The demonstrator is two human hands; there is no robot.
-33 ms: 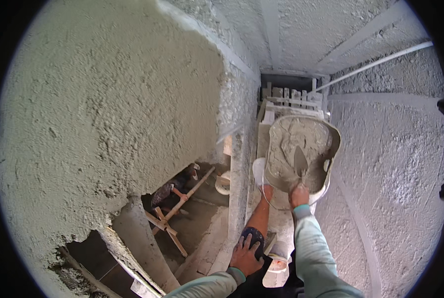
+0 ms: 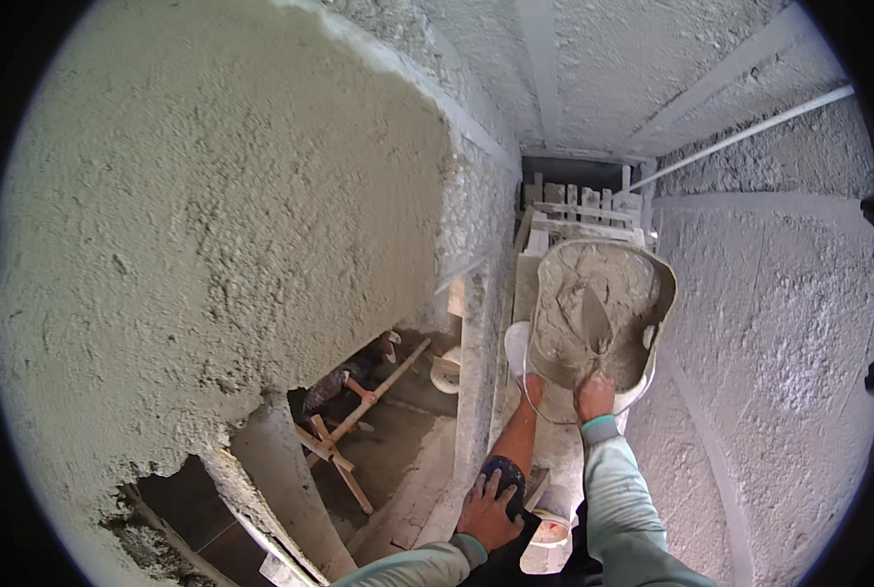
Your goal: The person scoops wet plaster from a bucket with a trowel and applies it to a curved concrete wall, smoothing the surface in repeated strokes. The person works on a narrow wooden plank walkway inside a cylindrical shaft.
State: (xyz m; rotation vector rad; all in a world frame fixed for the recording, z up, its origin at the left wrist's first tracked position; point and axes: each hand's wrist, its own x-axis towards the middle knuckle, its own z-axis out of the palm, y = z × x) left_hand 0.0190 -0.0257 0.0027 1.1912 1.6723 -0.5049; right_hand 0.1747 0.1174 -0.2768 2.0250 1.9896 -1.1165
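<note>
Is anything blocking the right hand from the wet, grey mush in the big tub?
No, nothing visible does. The bare right hand, at the near side of the rounded grey tub, grips a pointed grey trowel that touches the wet grey mortar.

No legible text, labels, numbers or signs, at least outside the dimmer, blurrier parts.

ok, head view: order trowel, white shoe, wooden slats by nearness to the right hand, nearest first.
1. Trowel: held in the right hand.
2. White shoe: to its left, beside the tub.
3. Wooden slats: ahead, beyond the tub.
</note>
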